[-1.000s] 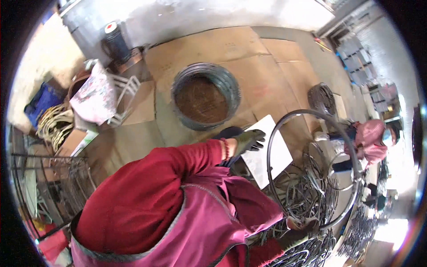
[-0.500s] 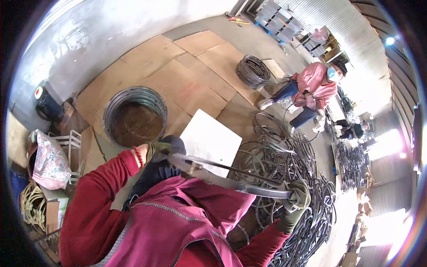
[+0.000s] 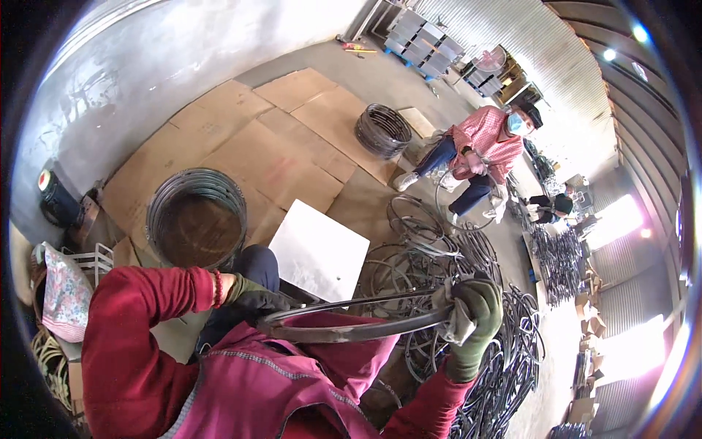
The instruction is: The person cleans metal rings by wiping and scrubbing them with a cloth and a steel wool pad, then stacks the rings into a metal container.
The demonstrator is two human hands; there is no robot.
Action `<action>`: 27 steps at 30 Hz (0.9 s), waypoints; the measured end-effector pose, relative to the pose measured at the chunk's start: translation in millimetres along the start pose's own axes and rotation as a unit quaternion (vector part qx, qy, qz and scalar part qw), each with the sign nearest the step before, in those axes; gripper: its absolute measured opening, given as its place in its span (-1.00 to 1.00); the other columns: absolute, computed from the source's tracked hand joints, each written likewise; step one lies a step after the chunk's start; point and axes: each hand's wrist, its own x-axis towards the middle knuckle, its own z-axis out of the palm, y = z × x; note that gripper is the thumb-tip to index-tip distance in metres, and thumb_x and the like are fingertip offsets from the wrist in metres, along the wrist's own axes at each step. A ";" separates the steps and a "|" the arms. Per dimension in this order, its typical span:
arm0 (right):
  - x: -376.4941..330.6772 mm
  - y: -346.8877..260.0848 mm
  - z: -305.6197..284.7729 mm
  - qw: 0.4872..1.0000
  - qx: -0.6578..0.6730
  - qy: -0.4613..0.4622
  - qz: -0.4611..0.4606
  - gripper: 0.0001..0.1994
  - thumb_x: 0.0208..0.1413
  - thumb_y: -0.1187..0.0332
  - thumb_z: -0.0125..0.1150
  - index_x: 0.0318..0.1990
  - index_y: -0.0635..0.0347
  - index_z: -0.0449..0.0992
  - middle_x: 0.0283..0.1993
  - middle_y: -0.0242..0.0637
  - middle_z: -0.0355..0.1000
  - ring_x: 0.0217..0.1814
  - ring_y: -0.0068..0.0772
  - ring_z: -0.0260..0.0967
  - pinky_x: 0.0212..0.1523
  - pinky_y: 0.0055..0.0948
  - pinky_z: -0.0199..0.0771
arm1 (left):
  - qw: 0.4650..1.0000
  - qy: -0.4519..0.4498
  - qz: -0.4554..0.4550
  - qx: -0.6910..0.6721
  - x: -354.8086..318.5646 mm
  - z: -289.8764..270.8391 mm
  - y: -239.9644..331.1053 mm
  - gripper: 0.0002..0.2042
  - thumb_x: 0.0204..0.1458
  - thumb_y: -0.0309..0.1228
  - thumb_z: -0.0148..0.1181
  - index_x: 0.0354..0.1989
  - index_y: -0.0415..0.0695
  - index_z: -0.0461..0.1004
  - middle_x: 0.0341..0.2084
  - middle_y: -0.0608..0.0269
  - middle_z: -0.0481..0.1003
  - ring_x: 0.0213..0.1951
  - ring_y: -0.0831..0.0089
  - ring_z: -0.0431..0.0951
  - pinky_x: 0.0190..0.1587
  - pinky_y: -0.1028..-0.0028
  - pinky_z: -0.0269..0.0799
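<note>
A dark metal hoop, shaped like a wheel rim, is held nearly edge-on over my lap. My left hand, in an olive glove, is closed round its left end; the fingertips are partly hidden. On the opposite end my right hand, also in an olive glove, is closed with a grey cloth pressed against the metal. Beyond the hoop a white square board lies in front of my knees. A stack of similar hoops stands to the left on cardboard.
Tangled hoops lie heaped on my right. Cardboard sheets cover the floor ahead. A masked co-worker sits at the far right holding a hoop, near another hoop stack. A floral cloth hangs at the left beside a white rack.
The hoop has turned and tilted in my hands, its band now lower in front of me. My right hand and the cloth have shifted slightly up and left. My view has swung right.
</note>
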 end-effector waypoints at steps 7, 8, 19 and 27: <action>27.6 -15.0 15.8 0.993 -0.063 -0.044 -0.088 -0.76 -0.33 0.27 0.17 -0.38 0.03 0.49 -0.33 -0.35 0.37 -0.26 -0.21 0.35 -0.17 -0.20 0.31 | 1.000 -0.019 0.014 -0.012 -0.1 19.7 -5.3 -0.69 0.11 -0.13 -0.05 -0.15 -0.10 0.40 -0.36 0.38 0.46 -0.48 0.62 0.37 -0.47 0.58 0.26; 29.1 -16.8 17.6 0.992 -0.065 -0.039 -0.098 -0.76 -0.33 0.27 0.17 -0.38 0.03 0.49 -0.33 -0.35 0.37 -0.26 -0.21 0.35 -0.17 -0.20 0.31 | 1.000 -0.012 0.021 -0.017 0.1 21.6 -9.2 -0.70 0.11 -0.14 -0.05 -0.16 -0.09 0.41 -0.37 0.39 0.46 -0.49 0.63 0.37 -0.48 0.59 0.26; 47.7 -55.3 38.3 0.985 -0.052 -0.036 -0.163 -0.72 -0.35 0.32 0.13 -0.34 0.04 0.49 -0.28 -0.37 0.36 -0.18 -0.29 0.36 -0.08 -0.19 0.40 | 0.997 0.019 -0.056 -0.050 -10.0 -9.9 -87.6 -0.72 0.00 -0.50 0.00 -0.07 -0.13 0.40 -0.36 0.44 0.45 -0.40 0.73 0.38 -0.43 0.67 0.27; 53.1 -72.4 43.5 0.967 -0.021 -0.045 -0.251 -0.71 -0.34 0.34 0.17 -0.31 0.05 0.48 -0.25 -0.34 0.38 -0.17 -0.27 0.39 -0.10 -0.15 0.44 | 0.942 0.082 -0.024 -0.324 76.0 14.8 -150.9 -0.77 -0.02 -0.38 0.06 -0.17 -0.15 0.39 -0.54 0.40 0.42 -0.54 0.66 0.37 -0.53 0.65 0.26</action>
